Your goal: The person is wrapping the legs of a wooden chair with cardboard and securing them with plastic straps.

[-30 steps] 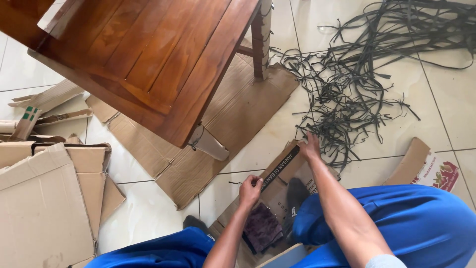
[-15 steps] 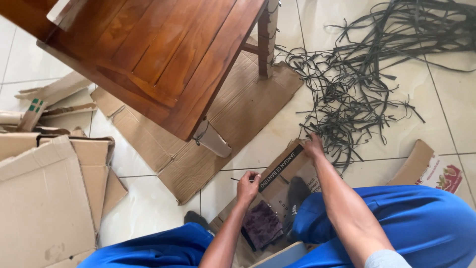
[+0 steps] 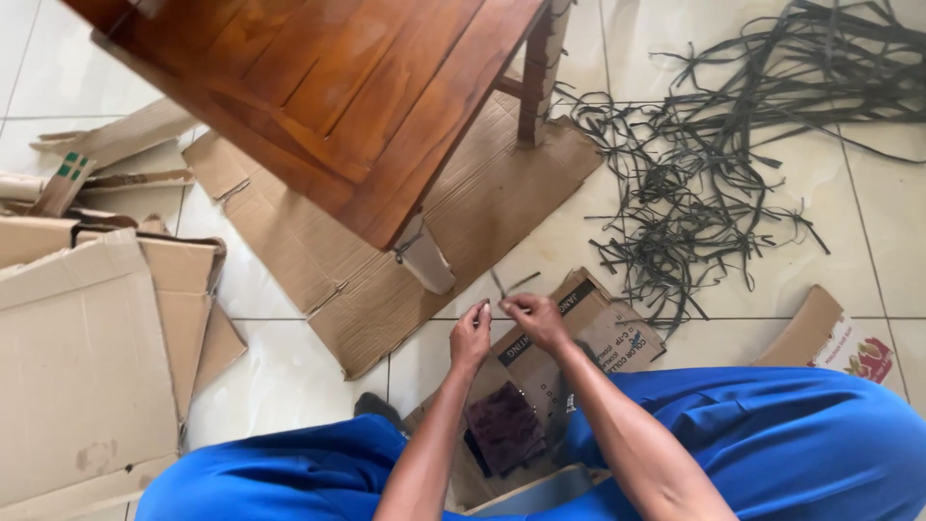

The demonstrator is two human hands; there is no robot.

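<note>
Hands: I see my left hand (image 3: 471, 336) and right hand (image 3: 533, 318) close together above the printed cardboard (image 3: 617, 333), fingers pinched.
Strip: short dark strip (image 3: 508, 287) held between both hands, ends sticking up toward the chair leg (image 3: 427, 259).
Pile: loose dark strips (image 3: 694, 164) on the tile, well apart to the right.
Chair: wooden chair (image 3: 338, 96) standing on flat cardboard (image 3: 463, 222).
Left side: stacked cardboard sheets (image 3: 87, 338).

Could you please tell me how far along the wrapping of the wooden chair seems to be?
Done: the cardboard-wrapped chair leg looks tied. In hand: left hand and right hand pinch a short dark strap piece. Left: the pile of dark straps and flattened brown cardboard sheets lie unused.
</note>
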